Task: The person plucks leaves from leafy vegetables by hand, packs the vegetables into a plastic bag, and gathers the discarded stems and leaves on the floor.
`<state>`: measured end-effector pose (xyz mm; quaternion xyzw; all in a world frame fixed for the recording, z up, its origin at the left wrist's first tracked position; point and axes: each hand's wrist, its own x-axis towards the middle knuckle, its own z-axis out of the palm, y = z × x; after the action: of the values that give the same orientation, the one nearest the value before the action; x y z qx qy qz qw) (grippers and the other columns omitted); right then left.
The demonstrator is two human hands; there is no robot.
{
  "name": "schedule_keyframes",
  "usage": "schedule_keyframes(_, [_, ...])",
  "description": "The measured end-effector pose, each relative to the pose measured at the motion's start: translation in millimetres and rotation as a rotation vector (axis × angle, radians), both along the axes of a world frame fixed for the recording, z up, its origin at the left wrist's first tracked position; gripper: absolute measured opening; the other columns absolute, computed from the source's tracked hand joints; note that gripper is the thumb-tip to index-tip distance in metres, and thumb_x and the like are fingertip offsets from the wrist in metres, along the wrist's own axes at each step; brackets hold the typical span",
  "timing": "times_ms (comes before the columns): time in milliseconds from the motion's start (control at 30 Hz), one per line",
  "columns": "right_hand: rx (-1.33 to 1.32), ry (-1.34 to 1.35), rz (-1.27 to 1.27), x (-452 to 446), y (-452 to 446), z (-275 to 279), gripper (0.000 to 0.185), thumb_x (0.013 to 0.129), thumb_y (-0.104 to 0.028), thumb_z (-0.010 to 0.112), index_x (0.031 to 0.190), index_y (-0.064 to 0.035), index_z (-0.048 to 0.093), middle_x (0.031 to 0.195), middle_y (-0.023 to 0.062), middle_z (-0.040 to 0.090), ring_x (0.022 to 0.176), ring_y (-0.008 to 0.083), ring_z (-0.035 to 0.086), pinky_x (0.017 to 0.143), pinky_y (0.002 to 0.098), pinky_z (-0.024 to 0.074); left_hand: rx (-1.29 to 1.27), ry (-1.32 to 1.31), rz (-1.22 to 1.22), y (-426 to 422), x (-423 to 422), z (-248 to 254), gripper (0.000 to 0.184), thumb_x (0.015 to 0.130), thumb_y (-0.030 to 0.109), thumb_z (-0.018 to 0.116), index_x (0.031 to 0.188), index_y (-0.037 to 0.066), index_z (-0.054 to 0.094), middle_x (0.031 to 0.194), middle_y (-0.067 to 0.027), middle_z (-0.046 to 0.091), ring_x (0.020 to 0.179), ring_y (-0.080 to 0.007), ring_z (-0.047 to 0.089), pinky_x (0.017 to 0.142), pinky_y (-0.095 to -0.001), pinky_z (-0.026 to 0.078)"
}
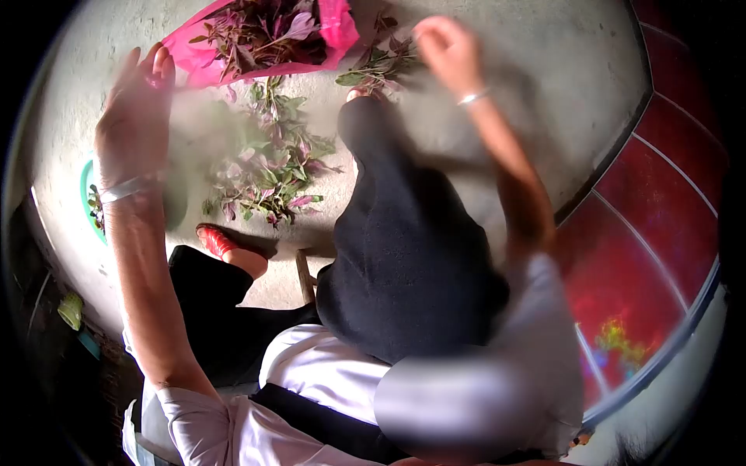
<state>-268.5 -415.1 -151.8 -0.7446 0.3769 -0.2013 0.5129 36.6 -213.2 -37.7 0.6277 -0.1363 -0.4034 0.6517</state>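
Observation:
My left hand [138, 97], a band around its wrist, is raised at the left edge of a pink plastic bag [339, 27] filled with purple-green leafy stems [272, 35]. Its fingers are partly curled. A hazy green smear [206, 124] beside the palm looks like leaves in motion, but what the fingers hold is unclear. My right hand [449, 50], with a bracelet, is over the floor to the right of the bag. Its fingers are bent together and blurred, near a small bunch of leafy stems [385, 66]. Loose leafy sprigs [272, 167] lie on the floor between my feet.
A green-rimmed basin [87, 198] stands at the left, partly hidden by my forearm. My knee [404, 256] and a foot in a red shoe [217, 242] flank the sprigs. A wooden leg [305, 276] shows below them. Red tiles [629, 233] run along the right.

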Motion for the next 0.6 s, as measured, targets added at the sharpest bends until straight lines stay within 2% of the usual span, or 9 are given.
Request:
schedule_keyframes(33, [-0.077, 0.138, 0.117, -7.3, 11.5, -22.3, 0.027, 0.076, -0.016, 0.059, 0.1, -0.0055, 0.057, 0.097, 0.0098, 0.059, 0.084, 0.0186, 0.058, 0.07, 0.0281, 0.0477, -0.092, 0.219, 0.106, -4.8, -4.0, 5.3, 0.039, 0.088, -0.001, 0.039, 0.125, -0.01, 0.03, 0.12, -0.0213, 0.045, 0.113, -0.0225, 0.043, 0.1, -0.0297, 0.034])
schedule_keyframes(100, [-0.582, 0.463, 0.272, -11.6, 37.9, -72.4, 0.045, 0.071, -0.01, 0.06, 0.115, -0.0126, 0.05, 0.115, 0.0145, 0.049, 0.103, 0.0276, 0.049, 0.084, 0.0381, 0.0433, 0.049, -0.081, -0.028, -8.7, -6.7, 4.8, 0.039, 0.088, -0.002, 0.036, 0.125, -0.011, 0.029, 0.121, -0.025, 0.042, 0.115, -0.0281, 0.041, 0.101, -0.0341, 0.033])
schedule_keyframes(133, [-0.553, 0.484, 0.314, -9.1, 46.6, -75.7, 0.049, 0.071, -0.011, 0.06, 0.118, -0.0168, 0.048, 0.121, 0.0149, 0.044, 0.109, 0.03, 0.043, 0.088, 0.04, 0.0397, 0.106, -0.252, -0.164, -1.1, 4.6, -4.0, 0.039, 0.088, -0.002, 0.035, 0.125, -0.01, 0.029, 0.122, -0.0257, 0.041, 0.115, -0.0295, 0.041, 0.101, -0.0351, 0.033])
schedule_keyframes(167, [-0.523, 0.505, 0.356, -6.7, 54.6, -79.3, 0.054, 0.071, -0.011, 0.059, 0.122, -0.021, 0.045, 0.126, 0.0153, 0.038, 0.114, 0.0323, 0.038, 0.092, 0.042, 0.0361, -0.035, 0.059, -0.058, -4.1, 1.4, -0.5, 0.038, 0.085, -0.004, 0.04, 0.121, -0.01, 0.032, 0.119, -0.0258, 0.042, 0.111, -0.0294, 0.043, 0.1, -0.0353, 0.034])
schedule_keyframes(200, [-0.654, 0.536, 0.357, -6.3, 58.1, -102.0, 0.052, 0.071, -0.015, 0.059, 0.12, -0.023, 0.047, 0.12, 0.0155, 0.042, 0.109, 0.032, 0.041, 0.087, 0.0412, 0.0393, -0.173, 0.361, 0.081, -7.0, -1.8, 3.0, 0.037, 0.082, -0.005, 0.044, 0.118, -0.011, 0.035, 0.116, -0.026, 0.042, 0.107, -0.0293, 0.046, 0.099, -0.0355, 0.036])
schedule_keyframes(300, [-0.453, 0.614, 0.474, 2.3, 53.6, -94.5, 0.04, 0.072, -0.014, 0.057, 0.112, -0.019, 0.053, 0.11, 0.0146, 0.045, 0.105, 0.0327, 0.041, 0.081, 0.0437, 0.0398, -0.129, 0.386, 0.092, -7.9, -2.5, 6.8, 0.037, 0.082, -0.006, 0.044, 0.118, -0.011, 0.035, 0.117, -0.0269, 0.041, 0.107, -0.0293, 0.046, 0.097, -0.0353, 0.037])
schedule_keyframes(333, [-0.561, 0.469, 0.45, -4.4, 51.2, -107.5, 0.024, 0.072, -0.012, 0.057, 0.096, -0.014, 0.058, 0.096, 0.0121, 0.049, 0.092, 0.0299, 0.049, 0.071, 0.043, 0.0427, -0.132, 0.4, 0.089, -7.7, -0.9, 6.1, 0.037, 0.082, -0.006, 0.044, 0.118, -0.011, 0.035, 0.117, -0.027, 0.041, 0.106, -0.0289, 0.047, 0.097, -0.0351, 0.038])
schedule_keyframes(467, [-0.489, 0.224, 0.137, -4.7, 38.6, -121.1, 0.004, 0.071, -0.01, 0.056, 0.074, -0.0092, 0.058, 0.071, 0.0099, 0.051, 0.061, 0.0277, 0.053, 0.053, 0.0389, 0.044, -0.121, 0.423, 0.08, -9.3, -2.3, 6.2, 0.037, 0.082, -0.006, 0.044, 0.118, -0.01, 0.035, 0.116, -0.0275, 0.043, 0.101, -0.0275, 0.05, 0.094, -0.0339, 0.04])
schedule_keyframes(600, [-0.471, 0.082, -0.039, 13.2, -2.0, -146.9, 0.006, 0.067, -0.009, 0.057, 0.073, -0.0069, 0.057, 0.067, 0.0118, 0.051, 0.061, 0.0301, 0.052, 0.053, 0.0414, 0.0432, -0.172, 0.493, 0.04, -9.5, -8.8, 7.6, 0.038, 0.081, -0.006, 0.046, 0.117, -0.01, 0.035, 0.116, -0.0277, 0.044, 0.098, -0.0265, 0.052, 0.091, -0.0332, 0.043])
